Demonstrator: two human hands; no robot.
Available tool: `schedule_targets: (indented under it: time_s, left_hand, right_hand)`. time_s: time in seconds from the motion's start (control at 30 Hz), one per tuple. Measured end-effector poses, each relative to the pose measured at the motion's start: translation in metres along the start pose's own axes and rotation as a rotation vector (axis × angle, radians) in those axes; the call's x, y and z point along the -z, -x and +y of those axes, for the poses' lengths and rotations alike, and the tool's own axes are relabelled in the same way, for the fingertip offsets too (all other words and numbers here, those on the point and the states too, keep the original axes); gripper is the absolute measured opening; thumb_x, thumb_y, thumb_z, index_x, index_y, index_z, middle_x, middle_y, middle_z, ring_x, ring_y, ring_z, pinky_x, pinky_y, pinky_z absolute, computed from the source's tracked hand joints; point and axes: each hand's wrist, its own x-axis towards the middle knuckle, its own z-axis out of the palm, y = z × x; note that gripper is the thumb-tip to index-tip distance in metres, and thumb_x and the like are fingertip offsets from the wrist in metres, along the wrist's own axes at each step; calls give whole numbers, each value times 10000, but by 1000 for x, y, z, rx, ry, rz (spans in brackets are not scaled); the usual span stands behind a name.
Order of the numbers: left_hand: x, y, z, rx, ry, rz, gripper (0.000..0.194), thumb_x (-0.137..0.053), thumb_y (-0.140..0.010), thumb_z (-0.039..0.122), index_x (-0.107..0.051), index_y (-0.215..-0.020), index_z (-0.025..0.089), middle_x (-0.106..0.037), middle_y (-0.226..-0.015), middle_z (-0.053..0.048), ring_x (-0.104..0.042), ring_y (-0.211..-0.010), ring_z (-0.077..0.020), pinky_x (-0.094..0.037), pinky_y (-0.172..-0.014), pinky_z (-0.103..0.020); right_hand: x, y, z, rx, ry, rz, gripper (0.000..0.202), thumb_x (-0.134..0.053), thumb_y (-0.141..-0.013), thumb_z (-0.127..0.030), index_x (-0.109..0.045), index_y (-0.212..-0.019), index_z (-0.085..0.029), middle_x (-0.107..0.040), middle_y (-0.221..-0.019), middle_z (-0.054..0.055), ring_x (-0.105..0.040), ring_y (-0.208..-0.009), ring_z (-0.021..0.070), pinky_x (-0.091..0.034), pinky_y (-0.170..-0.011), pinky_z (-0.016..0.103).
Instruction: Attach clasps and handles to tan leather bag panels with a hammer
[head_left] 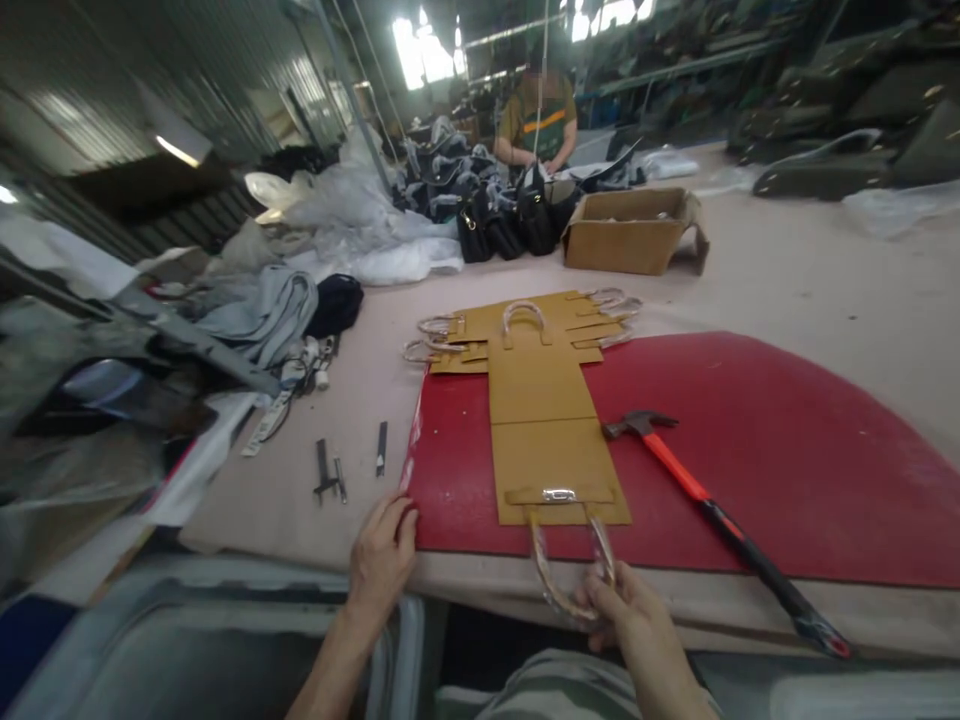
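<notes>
My right hand (621, 607) is closed on the plastic-wrapped handle (546, 578) of a mustard-yellow bag panel (553, 455). That panel lies flat on a red mat (457, 450), its handle hanging toward me past the table's front edge. A small metal clasp plate (559, 495) sits near its lower edge. At the mat's front left corner rests my left hand (382, 550), fingers loosely bent and nothing visible in them. Beyond the panel, several similar yellow panels (472, 325) with wrapped handles lie in overlapping stacks. An orange-and-black claw hammer (694, 487) lies on the mat at right.
Small metal tools (324, 470) and a dark flat strip (382, 449) lie left of the mat. Farther back are a cardboard box (622, 235), black bags (502, 225) and clear plastic wrapping (375, 230). A person (536, 120) works across the table. A grey bin (217, 640) stands below left.
</notes>
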Motion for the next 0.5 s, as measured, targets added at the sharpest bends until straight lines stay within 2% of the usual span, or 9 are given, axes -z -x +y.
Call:
schedule_targets:
  time_s: [0.1, 0.23, 0.33, 0.5]
  left_hand:
    - [11, -26, -14, 174, -42, -15, 302, -463, -965, 306, -709, -1030, 143, -727, -1064, -121, -684, -1001, -251, -543, -889, -365]
    - [21, -68, -32, 418, -210, -102, 314, -478, -942, 287, -721, -1066, 132, -741, -1078, -123, -689, -979, -242, -514, -864, -324]
    - [22, -93, -44, 482, -272, -170, 319, -491, -942, 299, -726, -1093, 146, -747, -1093, -122, -689, -1018, -251, -494, -869, -316]
    - [12, -118, -60, 540, -281, -303, 386, -583, -891, 424, -732, -1053, 106, -745, -1062, -196, -684, -1048, -339, -491, -821, -364]
  right_hand:
    - [2, -3, -3, -28, 52, -9, 495, -690, -633, -631, -553, -826, -196, -622, -703, 18, -557, -564, 160, -465, -441, 269]
    - [8, -8, -3, -10, 123, -2, 503, -664, -670, -649, -575, -858, -191, -617, -683, 10, -561, -539, 163, -449, -446, 276]
    - [10, -9, -4, -15, 136, -33, 499, -652, -695, -648, -569, -880, -192, -616, -670, 5, -574, -538, 169, -435, -447, 272]
    - [10, -2, -10, -16, 169, -26, 453, -624, -733, -647, -530, -739, -204, -564, -579, -12, -521, -478, 140, -420, -457, 266]
